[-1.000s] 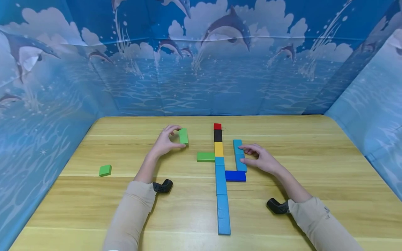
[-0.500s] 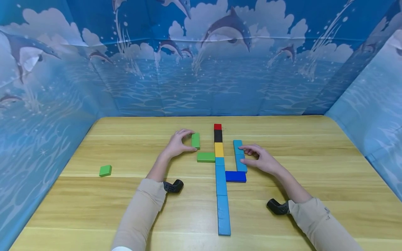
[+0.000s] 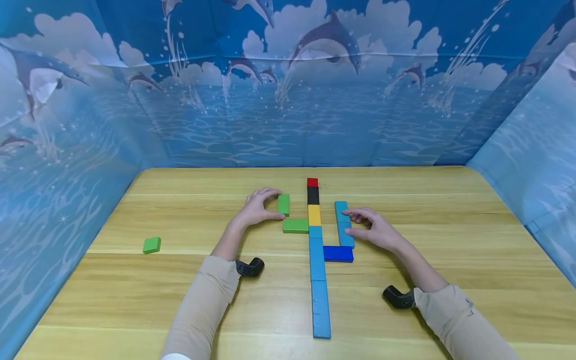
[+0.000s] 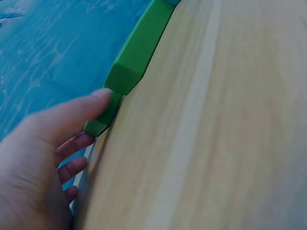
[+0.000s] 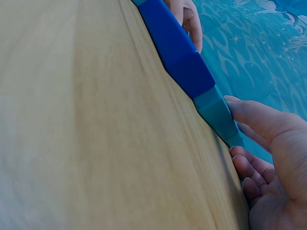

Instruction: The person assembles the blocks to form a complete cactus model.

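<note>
My left hand (image 3: 255, 209) holds an upright-laid green block (image 3: 283, 205) by its two ends, thumb at the near end and a finger at the far end. This block stands at the far left corner of a crosswise green block (image 3: 295, 226), whose right end meets the central column. My right hand (image 3: 375, 230) rests its thumb and fingertips on two light blue blocks (image 3: 344, 232) laid end to end. Their near end meets a dark blue block (image 3: 338, 254). In the right wrist view the thumb touches a light blue block (image 5: 216, 112), fingers loosely bent.
A central column joins a red block (image 3: 312, 182), a black block (image 3: 313, 195), a yellow block (image 3: 314, 215) and several light blue blocks (image 3: 320, 307). A small green block (image 3: 152, 245) lies at the left of the wooden table (image 3: 112, 300). A dolphin-print curtain (image 3: 288, 130) surrounds it.
My left hand has carried the green block right and toward me, up to the crosswise green block, slowing over the last half second. The right hand has stayed put on the light blue blocks.
</note>
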`<action>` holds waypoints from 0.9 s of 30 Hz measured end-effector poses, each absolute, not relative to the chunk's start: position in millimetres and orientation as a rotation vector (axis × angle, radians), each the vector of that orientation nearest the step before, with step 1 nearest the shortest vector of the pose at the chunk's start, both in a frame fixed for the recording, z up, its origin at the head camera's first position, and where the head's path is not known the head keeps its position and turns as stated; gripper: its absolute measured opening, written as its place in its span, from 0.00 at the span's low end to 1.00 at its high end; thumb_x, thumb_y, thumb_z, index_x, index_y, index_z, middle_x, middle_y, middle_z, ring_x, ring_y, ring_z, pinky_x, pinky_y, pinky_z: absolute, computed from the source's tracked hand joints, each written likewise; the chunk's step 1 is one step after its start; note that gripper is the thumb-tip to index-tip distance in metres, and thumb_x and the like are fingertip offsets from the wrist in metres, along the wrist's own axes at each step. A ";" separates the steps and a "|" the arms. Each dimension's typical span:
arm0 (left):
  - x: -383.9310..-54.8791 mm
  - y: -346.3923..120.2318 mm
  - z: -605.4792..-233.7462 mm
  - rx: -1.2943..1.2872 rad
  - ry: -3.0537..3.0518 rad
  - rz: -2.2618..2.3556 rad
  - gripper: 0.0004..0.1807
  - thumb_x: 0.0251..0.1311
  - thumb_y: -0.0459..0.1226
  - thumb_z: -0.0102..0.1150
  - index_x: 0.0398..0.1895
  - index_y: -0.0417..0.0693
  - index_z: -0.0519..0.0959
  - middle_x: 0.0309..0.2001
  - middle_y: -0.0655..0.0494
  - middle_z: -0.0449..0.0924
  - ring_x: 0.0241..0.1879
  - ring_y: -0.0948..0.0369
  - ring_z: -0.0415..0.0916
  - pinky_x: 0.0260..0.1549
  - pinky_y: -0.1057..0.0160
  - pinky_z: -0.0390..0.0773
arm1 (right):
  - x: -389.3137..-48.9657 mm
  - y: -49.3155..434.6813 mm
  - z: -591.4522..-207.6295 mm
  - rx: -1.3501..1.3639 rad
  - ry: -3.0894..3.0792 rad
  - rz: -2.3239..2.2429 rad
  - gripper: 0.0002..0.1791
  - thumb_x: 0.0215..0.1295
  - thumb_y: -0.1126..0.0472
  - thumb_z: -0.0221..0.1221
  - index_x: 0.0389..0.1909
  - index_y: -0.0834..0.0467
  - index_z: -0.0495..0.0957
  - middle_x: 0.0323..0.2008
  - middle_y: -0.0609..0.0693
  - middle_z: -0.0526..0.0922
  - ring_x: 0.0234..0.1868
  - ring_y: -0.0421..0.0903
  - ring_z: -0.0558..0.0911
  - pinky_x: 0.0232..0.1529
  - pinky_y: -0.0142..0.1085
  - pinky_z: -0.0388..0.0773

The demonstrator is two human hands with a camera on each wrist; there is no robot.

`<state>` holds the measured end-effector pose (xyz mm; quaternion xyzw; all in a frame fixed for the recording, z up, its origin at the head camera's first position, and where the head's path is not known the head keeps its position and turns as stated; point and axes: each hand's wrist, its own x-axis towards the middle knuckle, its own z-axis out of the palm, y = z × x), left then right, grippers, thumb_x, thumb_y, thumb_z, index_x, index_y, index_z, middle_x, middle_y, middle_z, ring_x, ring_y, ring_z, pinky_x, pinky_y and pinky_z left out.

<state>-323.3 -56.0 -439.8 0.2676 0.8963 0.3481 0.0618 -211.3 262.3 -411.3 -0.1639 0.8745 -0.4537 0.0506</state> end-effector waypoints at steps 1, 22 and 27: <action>-323.3 -56.4 -439.9 0.806 2.703 1.059 0.35 0.48 0.48 0.66 0.61 0.53 0.68 0.59 0.53 0.67 0.57 0.53 0.59 0.58 0.47 0.49 | -211.3 262.2 -411.3 -0.499 2.663 -1.381 0.26 0.59 0.66 0.59 0.57 0.69 0.67 0.43 0.63 0.70 0.44 0.55 0.66 0.40 0.34 0.64; -319.6 -57.7 -441.2 0.902 2.687 1.096 0.26 0.57 0.46 0.58 0.59 0.50 0.71 0.58 0.52 0.70 0.53 0.53 0.62 0.57 0.48 0.48 | -211.4 262.6 -411.4 -0.508 2.656 -1.399 0.25 0.58 0.66 0.60 0.57 0.68 0.68 0.44 0.62 0.70 0.44 0.54 0.66 0.42 0.38 0.65; -319.7 -57.7 -441.7 0.920 2.689 1.096 0.26 0.56 0.46 0.59 0.58 0.50 0.71 0.57 0.52 0.71 0.54 0.53 0.62 0.57 0.47 0.48 | -211.4 262.8 -411.2 -0.505 2.656 -1.397 0.26 0.58 0.66 0.60 0.57 0.68 0.68 0.44 0.62 0.70 0.44 0.54 0.66 0.41 0.38 0.65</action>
